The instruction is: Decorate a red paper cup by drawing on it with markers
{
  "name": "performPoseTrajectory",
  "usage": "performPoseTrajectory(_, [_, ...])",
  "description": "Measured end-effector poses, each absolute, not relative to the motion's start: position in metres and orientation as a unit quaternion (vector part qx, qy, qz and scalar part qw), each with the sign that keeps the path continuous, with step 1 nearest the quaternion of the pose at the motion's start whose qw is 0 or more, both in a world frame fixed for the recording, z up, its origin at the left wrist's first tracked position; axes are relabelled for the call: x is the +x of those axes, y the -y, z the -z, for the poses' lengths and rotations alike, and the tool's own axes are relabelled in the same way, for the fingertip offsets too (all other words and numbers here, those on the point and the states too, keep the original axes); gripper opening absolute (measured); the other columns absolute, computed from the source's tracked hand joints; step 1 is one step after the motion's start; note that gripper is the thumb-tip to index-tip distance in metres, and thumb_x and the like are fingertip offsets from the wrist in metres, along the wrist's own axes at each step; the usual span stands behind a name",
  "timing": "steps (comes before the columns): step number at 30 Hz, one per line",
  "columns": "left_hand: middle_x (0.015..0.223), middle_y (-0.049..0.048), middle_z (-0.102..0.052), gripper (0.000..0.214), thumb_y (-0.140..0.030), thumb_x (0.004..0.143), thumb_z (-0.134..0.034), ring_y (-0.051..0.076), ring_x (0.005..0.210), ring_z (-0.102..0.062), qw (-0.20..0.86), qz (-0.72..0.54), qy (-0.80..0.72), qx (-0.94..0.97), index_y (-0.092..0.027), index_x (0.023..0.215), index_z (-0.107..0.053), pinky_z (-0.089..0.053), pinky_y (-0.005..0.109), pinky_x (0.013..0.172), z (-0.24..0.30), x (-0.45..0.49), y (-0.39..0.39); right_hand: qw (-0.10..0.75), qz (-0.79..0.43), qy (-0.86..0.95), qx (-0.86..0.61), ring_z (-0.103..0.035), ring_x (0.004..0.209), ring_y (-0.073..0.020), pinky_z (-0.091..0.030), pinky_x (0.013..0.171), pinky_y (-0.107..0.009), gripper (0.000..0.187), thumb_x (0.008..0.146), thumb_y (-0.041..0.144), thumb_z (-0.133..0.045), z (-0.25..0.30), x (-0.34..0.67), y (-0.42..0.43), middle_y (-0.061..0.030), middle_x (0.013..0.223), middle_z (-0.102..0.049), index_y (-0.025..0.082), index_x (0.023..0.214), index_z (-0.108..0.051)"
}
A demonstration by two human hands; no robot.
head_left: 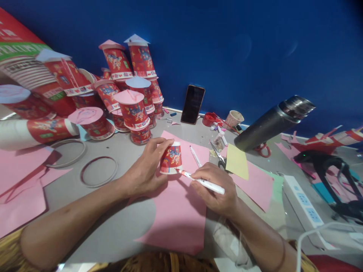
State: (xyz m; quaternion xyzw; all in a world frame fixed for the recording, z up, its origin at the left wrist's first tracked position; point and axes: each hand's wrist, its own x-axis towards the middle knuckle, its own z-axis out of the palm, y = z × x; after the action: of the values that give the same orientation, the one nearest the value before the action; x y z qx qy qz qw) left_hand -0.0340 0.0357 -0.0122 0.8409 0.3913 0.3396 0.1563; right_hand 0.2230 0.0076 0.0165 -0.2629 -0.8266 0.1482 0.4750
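A phone (193, 104) stands by the blue wall (215, 45), left of a dark flask (269, 126).

The central paper cup (171, 156) is red with a blue-and-white printed figure and a white lower edge; the marker pen (211, 185) is white, red near its tip. From the cup, the paper sheet (181, 221) at six o'clock is pink, the note sheet (237, 162) at three pale yellow, the wall (181, 37) at twelve deep blue.

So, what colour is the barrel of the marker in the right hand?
The marker barrel is white; it shows best in the head view.
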Motion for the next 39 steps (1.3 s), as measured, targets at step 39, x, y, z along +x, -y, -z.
performPoseTrajectory(39, [0.149,0.0149,-0.044,0.093,-0.017,0.081,-0.068,0.038,0.142,-0.049,0.146,-0.351,-0.401,0.834,-0.03,0.164,-0.029,-0.048,0.063,0.12,0.0184,-0.033,-0.037,0.478,-0.145,0.821,-0.278,-0.072,0.069,-0.0175,-0.058,0.065,-0.032,0.012,0.098,0.01,-0.068,-0.0195,0.2231,-0.0062,-0.0045,0.082,-0.079,0.021,0.103,-0.071])
